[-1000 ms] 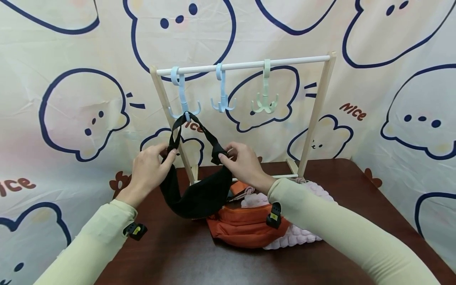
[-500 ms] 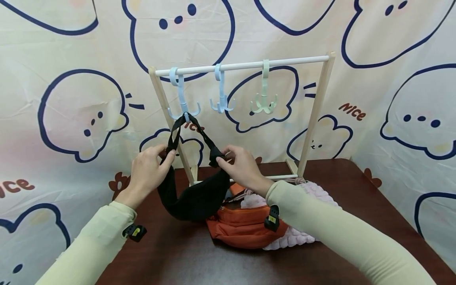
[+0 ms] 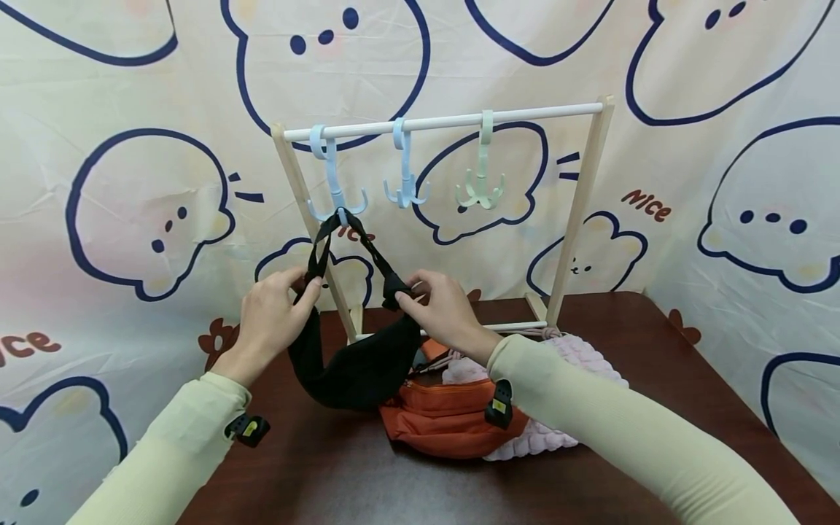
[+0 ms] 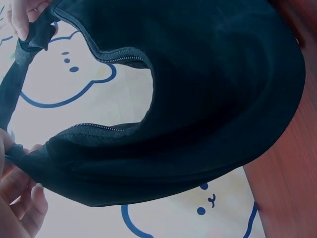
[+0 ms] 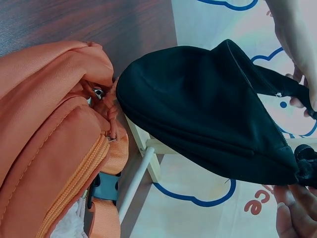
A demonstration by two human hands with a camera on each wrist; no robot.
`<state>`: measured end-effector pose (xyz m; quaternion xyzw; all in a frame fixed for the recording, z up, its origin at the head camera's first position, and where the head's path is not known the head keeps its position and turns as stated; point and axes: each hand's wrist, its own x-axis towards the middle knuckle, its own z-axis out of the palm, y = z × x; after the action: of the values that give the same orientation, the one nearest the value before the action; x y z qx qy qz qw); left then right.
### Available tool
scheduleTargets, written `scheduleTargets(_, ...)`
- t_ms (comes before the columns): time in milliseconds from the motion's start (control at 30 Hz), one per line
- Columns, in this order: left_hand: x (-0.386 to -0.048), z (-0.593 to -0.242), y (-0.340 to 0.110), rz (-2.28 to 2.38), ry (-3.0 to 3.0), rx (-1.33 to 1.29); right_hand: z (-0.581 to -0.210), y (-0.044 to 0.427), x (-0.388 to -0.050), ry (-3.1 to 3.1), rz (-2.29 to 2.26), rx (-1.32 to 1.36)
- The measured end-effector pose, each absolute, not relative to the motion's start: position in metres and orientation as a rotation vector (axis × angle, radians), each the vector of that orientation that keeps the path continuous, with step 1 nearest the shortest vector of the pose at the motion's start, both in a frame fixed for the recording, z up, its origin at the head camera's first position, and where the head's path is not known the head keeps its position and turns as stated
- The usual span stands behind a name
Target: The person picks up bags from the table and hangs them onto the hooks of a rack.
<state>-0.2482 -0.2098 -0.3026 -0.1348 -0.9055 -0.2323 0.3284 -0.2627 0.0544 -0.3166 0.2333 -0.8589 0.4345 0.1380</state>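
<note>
A black shoulder bag [image 3: 357, 375] hangs by its strap [image 3: 374, 251] from the lower front prong of the left blue hook hanger [image 3: 336, 186]. My left hand [image 3: 270, 313] pinches the bag's left end, where the strap begins. At the other end, my right hand [image 3: 442, 310] pinches the knotted joint [image 3: 394, 288] between strap and bag. The bag body sags in a curve between both hands. Its zipper [image 4: 121, 59] shows along the inner edge in the left wrist view. In the right wrist view, the smooth outer side of the bag [image 5: 188, 109] faces the camera.
A white rail [image 3: 446, 122] on a wooden stand [image 3: 577, 211] also bears a second blue hanger [image 3: 407, 171] and a green one [image 3: 482, 171]. On the brown table [image 3: 295, 467], an orange waist bag [image 3: 453, 423] lies beside a pink puffy bag [image 3: 584, 354].
My right hand has shifted slightly left and down with the bag's right end, and the bag sags a little lower. The left hand keeps its hold; the strap stays on the prong.
</note>
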Motion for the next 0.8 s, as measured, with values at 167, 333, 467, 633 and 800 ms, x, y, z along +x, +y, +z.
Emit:
scheduleTargets(167,-0.2483,-0.3037,-0.2099,-0.605,-2.371,-0.348,-0.3169,0.0533,-0.2623,-2.485,1.27,0.681)
scheduleTargets(333,-0.2492,-0.3064,-0.2096,-0.605,-2.391,-0.337,-0.318,0.0527,-0.2619,-2.488,1.282,0.687)
scheduleTargets(467,-0.2499,-0.3077,-0.2103,-0.61,-2.395,-0.333,-0.3192,0.0517,-0.2624,-2.487,1.288,0.682)
scheduleTargets(633,-0.25,-0.3089,-0.2113,-0.609,-2.402,-0.323,-0.321,0.0499,-0.2637,-2.487,1.286,0.688)
scheduleTargets(800,-0.2501,-0.3085,-0.2115,-0.615,-2.424,-0.312,-0.3217,0.0494,-0.2642,-2.492,1.285,0.69)
